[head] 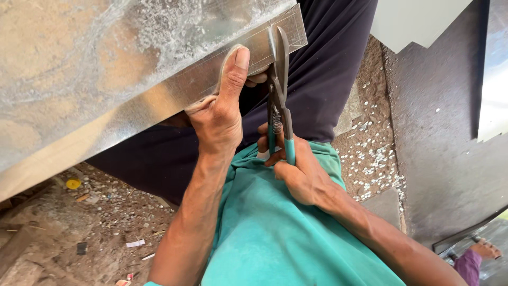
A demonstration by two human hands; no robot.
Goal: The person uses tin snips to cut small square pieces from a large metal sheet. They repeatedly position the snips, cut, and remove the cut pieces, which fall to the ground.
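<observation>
We cut a metal sheet [106,69] with tin snips [279,100].

Our left hand [217,114] has its grip closed on the sheet's folded edge, thumb pressed flat on top. Our right hand [299,172] is wrapped tight around the snips' green handles, blades biting the edge just beside the thumb, above our lap.

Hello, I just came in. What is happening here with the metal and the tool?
A person is cutting a galvanized metal sheet with tin snips. The left hand grips the sheet's folded edge strip, thumb pressed flat on it. The right hand holds the snips by their teal handles, and the blades sit across the strip right beside the thumb. The sheet rests over the person's lap. Small metal scraps lie on the dusty ground. Another person's hand shows at the lower right corner.
</observation>
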